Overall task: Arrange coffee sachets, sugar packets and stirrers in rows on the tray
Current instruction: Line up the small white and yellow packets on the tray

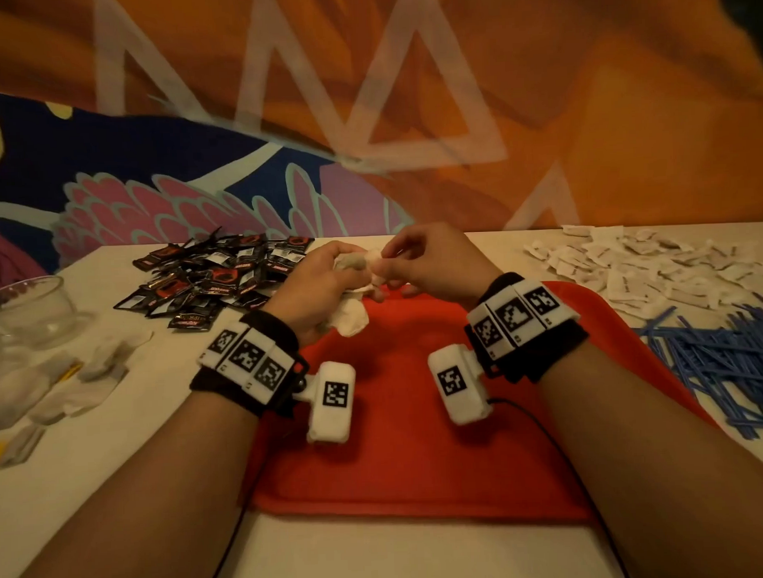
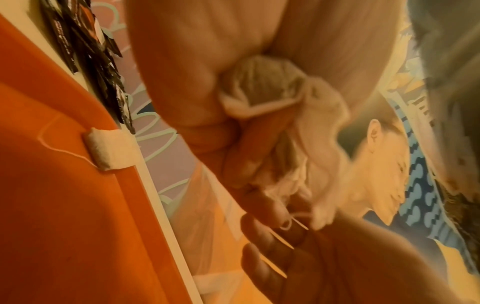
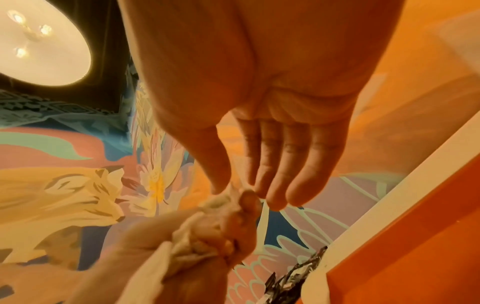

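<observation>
Coffee sachets point(image 1: 215, 275) are heaped on the table at the far left, beside the red tray point(image 1: 403, 452). Above the tray's far edge, white tea bags point(image 1: 350, 316) are clutched in the left hand point(image 1: 315, 286) and pinched at one corner by the right hand point(image 1: 430, 261). Sugar packets point(image 1: 643, 266) and blue stirrers point(image 1: 728, 363) are piled at the right.

No word, brand or number can be read with certainty. The black-and-red coffee sachets point(image 1: 210, 275), heaped left of centre in the head view, bear white lettering and barcode patches too blurred to make out. The white sugar packets point(image 1: 656, 266) at the right edge show faint grey print, likewise unreadable. The white blocks on both wristbands point(image 1: 517, 316) carry only black square code markers, no letters.
</observation>
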`<state>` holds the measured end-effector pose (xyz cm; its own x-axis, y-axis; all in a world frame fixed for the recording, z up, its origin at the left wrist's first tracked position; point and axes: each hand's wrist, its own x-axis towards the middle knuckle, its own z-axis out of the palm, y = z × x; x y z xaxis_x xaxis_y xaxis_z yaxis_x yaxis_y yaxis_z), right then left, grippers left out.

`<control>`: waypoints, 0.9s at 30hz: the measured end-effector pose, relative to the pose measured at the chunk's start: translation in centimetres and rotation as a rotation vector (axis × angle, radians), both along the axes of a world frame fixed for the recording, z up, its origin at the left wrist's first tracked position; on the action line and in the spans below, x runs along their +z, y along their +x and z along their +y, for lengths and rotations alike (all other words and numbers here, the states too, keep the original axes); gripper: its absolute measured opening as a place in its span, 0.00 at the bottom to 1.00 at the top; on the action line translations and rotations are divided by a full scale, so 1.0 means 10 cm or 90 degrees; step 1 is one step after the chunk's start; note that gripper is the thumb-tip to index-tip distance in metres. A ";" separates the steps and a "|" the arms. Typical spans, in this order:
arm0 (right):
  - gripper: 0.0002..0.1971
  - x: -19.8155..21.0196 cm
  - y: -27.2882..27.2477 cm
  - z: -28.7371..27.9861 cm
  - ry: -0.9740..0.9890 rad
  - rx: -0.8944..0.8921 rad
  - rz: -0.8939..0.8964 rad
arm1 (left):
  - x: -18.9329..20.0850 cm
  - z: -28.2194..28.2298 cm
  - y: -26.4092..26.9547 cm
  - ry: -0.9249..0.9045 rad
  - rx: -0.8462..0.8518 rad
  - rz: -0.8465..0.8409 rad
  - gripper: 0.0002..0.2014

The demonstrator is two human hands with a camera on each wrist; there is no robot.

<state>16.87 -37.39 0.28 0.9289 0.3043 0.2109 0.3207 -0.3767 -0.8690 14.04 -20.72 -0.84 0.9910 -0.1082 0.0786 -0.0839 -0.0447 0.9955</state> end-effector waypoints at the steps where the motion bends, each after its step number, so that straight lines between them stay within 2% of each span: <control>1: 0.05 -0.02 0.00 0.00 -0.002 -0.003 -0.009 | -0.01 0.00 -0.01 0.005 -0.005 -0.011 0.13; 4: 0.04 -0.07 -0.01 0.02 0.007 0.002 -0.029 | -0.03 0.02 -0.07 0.020 0.000 -0.031 0.16; 10: 0.08 -0.07 -0.05 0.09 0.045 0.002 -0.031 | -0.08 0.16 -0.13 -0.060 0.067 -0.022 0.19; 14: 0.05 -0.07 -0.08 0.12 0.036 -0.011 -0.058 | -0.11 0.16 -0.12 -0.066 0.043 -0.011 0.17; 17: 0.07 -0.10 -0.09 0.12 -0.015 -0.008 -0.080 | -0.12 0.13 -0.14 -0.079 0.001 -0.003 0.16; 19: 0.09 -0.09 -0.06 0.11 0.004 -0.028 -0.071 | -0.11 0.15 -0.14 -0.088 0.002 0.003 0.15; 23: 0.09 -0.04 -0.03 0.06 0.093 -0.067 -0.016 | -0.09 0.24 -0.10 -0.124 0.090 0.035 0.15; 27: 0.10 -0.03 -0.09 0.07 0.024 -0.080 -0.062 | -0.11 0.26 -0.07 0.001 0.186 0.001 0.10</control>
<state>16.00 -36.73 0.02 0.9339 0.1774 0.3105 0.3563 -0.3866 -0.8507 13.32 -18.09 -1.95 0.9804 0.1814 0.0771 -0.0656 -0.0688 0.9955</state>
